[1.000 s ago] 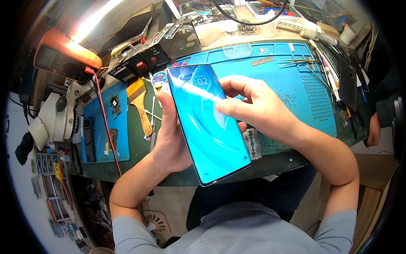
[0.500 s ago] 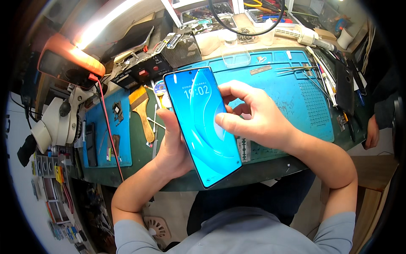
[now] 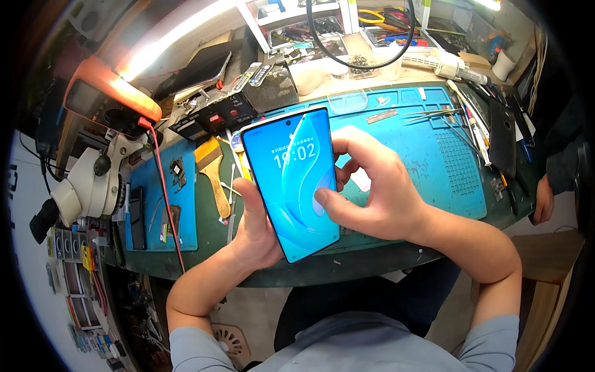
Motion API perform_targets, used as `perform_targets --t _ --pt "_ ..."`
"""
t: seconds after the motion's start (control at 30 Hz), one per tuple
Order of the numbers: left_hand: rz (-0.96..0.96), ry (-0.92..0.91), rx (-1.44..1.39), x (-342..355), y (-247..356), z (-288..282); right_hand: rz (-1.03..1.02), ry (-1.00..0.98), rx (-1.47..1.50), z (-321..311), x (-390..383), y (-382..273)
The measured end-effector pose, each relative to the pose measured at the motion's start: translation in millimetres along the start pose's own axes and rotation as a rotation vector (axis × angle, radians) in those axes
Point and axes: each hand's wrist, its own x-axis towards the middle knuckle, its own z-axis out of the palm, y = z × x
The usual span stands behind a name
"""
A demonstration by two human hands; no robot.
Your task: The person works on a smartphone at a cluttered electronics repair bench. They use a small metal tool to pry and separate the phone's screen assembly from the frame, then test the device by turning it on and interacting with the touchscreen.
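A large smartphone with a lit blue lock screen is held above the bench's front edge, its top tilted slightly left. My left hand grips its left side, thumb along the edge and the other fingers hidden behind it. On the phone's right edge, my right hand is closed, the thumb against the screen side and the curled fingers partly behind the phone. Under and behind the phone lies a blue work mat. A wooden-handled brush rests left of the phone.
An orange multimeter with a red lead stands back left, above a white microscope. A smaller blue mat carries a dark phone. Tweezers and pens lie at right. Another person's hand shows at the right edge.
The phone has turned more face-on to me, and its lower end has moved up and left. My right hand has shifted slightly down along its edge. The whole view has moved slightly.
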Motion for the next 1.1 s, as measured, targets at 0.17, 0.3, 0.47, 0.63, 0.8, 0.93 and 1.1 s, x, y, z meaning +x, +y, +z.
perform_targets --t 0.17,0.3,0.47,0.63,0.8,0.93,1.1 --pt "0.01 -0.092 -0.206 5 6 -8 -0.012 -0.043 0.04 5 -2 -3" --pt "0.025 -0.029 -0.191 12 5 -9 0.014 -0.037 0.042 13 -10 -6" --pt "-0.023 -0.076 -0.114 9 2 -12 0.166 -0.067 0.069 6 -3 2" --pt "-0.059 -0.063 -0.15 6 5 -11 0.194 -0.013 0.201 2 -3 3" --pt "-0.023 -0.122 -0.159 8 -1 -18 0.077 -0.028 0.095 2 -4 3" --pt "0.003 -0.137 -0.087 8 -1 -19 -0.03 -0.03 0.012 2 -2 2" --pt "0.004 -0.038 -0.042 7 0 -9 -0.039 -0.039 -0.018 1 -3 1"
